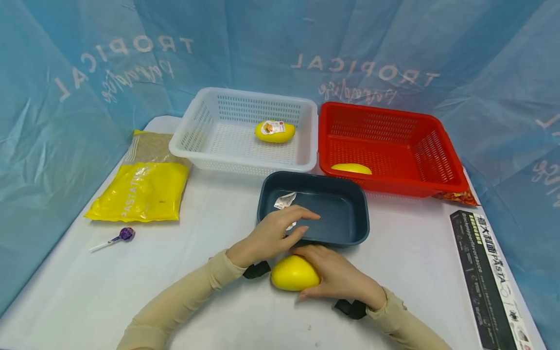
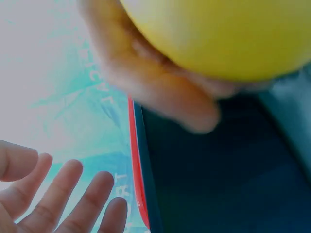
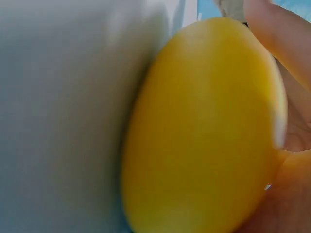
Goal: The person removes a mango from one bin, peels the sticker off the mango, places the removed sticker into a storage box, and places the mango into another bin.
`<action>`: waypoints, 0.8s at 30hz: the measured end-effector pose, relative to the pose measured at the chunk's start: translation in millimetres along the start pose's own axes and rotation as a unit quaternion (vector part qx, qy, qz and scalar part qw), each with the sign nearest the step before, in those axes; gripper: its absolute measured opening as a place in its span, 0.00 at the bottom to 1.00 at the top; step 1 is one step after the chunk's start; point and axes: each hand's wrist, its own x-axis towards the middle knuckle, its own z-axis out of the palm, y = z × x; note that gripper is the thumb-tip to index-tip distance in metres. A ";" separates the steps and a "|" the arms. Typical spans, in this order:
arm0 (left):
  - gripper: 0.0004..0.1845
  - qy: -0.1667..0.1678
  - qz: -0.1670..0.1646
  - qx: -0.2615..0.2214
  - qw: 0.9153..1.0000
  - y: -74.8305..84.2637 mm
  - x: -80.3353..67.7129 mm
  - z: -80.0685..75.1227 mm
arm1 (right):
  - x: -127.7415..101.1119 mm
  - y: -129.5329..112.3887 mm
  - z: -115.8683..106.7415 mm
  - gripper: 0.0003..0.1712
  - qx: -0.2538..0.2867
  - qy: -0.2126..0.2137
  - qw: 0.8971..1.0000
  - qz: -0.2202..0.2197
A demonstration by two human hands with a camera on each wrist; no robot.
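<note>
While cupped by the right hand against the white table, yellow mango, steadied, fingers curled round its far side. Just behind, left hand, fingers straight and relaxed, over the near rim of the dark blue tray, near peeled sticker scraps. Further back, labelled mango in white basket; bare mango in red basket.

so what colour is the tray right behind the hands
Dark blue-grey tray, plain with no pattern. It shows best in the head view.
</note>
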 end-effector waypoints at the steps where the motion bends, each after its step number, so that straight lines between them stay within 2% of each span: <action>1: 0.15 0.002 0.004 -0.004 1.000 0.6 -2.1 0.1 | -0.5 -1.3 -1.2 0.50 -0.004 0.001 1.000 -0.003; 4: 0.15 0.002 0.014 -0.014 1.000 2.3 -8.9 0.2 | -4.4 -5.0 -5.7 0.49 -0.020 0.007 1.000 -0.015; 8: 0.14 -0.010 0.009 -0.029 0.999 4.1 -18.2 1.8 | -9.6 -8.8 -11.5 0.49 -0.036 0.014 0.999 -0.032; 14: 0.15 -0.026 0.007 -0.059 0.998 6.5 -25.7 8.9 | -16.0 -12.0 -22.1 0.45 -0.033 0.007 0.999 -0.038; 18: 0.16 -0.034 0.013 -0.077 0.996 9.4 -28.7 13.9 | -21.0 -13.7 -32.7 0.42 -0.012 0.002 1.000 -0.028; 24: 0.17 -0.061 0.017 -0.070 0.996 15.4 -30.9 23.7 | -30.8 -5.8 -55.9 0.31 0.056 0.000 0.998 -0.028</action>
